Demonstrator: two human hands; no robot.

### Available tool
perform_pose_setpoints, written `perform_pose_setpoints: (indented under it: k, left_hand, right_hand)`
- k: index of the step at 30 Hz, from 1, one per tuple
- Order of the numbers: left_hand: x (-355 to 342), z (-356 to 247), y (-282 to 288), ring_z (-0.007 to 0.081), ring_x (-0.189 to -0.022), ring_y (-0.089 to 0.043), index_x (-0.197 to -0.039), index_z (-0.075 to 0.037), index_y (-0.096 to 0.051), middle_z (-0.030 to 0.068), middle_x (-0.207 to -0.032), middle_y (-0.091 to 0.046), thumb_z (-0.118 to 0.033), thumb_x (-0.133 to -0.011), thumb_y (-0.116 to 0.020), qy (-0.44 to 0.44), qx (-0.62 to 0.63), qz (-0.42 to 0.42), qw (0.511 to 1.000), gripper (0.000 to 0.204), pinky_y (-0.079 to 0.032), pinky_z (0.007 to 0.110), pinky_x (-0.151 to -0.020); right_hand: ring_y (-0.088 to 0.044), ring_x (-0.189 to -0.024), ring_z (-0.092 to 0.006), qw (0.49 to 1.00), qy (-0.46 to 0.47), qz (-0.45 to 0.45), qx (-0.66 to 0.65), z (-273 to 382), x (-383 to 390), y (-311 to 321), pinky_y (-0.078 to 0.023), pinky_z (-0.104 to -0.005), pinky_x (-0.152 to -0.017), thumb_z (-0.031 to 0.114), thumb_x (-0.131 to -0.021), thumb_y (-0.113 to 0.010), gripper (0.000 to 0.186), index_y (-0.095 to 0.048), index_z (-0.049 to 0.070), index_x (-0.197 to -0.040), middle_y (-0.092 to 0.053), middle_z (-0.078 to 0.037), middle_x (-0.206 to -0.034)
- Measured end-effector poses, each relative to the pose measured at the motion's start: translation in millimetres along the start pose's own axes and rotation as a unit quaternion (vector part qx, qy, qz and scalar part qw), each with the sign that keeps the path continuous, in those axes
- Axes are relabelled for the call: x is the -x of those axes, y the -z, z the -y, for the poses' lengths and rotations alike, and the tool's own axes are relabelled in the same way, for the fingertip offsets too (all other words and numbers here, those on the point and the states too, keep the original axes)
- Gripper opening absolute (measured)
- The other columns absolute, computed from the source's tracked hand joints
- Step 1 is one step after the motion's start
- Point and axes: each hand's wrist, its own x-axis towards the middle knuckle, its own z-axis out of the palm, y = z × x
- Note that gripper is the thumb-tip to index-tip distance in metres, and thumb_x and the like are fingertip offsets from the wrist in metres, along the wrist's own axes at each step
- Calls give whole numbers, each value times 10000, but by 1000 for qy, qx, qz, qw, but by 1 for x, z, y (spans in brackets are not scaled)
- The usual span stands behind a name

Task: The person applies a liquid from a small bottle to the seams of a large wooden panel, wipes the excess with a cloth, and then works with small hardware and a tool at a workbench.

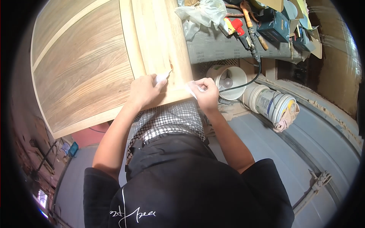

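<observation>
My left hand (143, 91) is closed round a small white squeeze bottle (161, 78) with a thin nozzle. The nozzle tip points at a dark reddish-brown mark (171, 67) in a pale wooden panel (159, 38); whether it touches the wood I cannot tell. My right hand (207, 95) pinches a crumpled white piece of tissue or cloth (192, 89) near the panel's right edge. Left of the panel's raised strip lies a larger section with browner grain (83, 57), framed in light wood.
A grey-topped bench (213, 49) at the upper right carries a clear plastic bag (203, 15), a red-and-yellow tool (236, 26), an orange-handled tool (246, 13) and dark boxes (273, 28). Below it are an open white bucket (234, 89), a second bucket (266, 100) on its side and a black cable (256, 76).
</observation>
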Motion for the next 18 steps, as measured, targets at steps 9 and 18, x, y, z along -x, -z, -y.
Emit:
perform_pose_setpoints:
  k: [9, 18]
  left_hand:
    - [3, 17, -9, 314, -809, -725, -1132, 5, -701, 205, -894, -740, -482, -974, -615, 23, 238, -130, 962, 519, -545, 417, -737]
    - [-9, 64, -20, 114, -743, -611, -1157, 45, -673, 71, -859, -702, -354, -993, -654, -4, 402, -205, 893, 432, -493, 292, -675]
  right_hand:
    - [-627, -818, -239, 995, 59, -8, 79, 30, -26, -41, -507, -363, -725, 198, -796, -825, 169, -732, 67, -849, -616, -84, -911]
    - [-603, -922, -278, 961, 159, -57, 219, 30, -64, -81, -508, -438, -747, 225, -800, -771, 133, -698, 116, -779, -597, -33, -894]
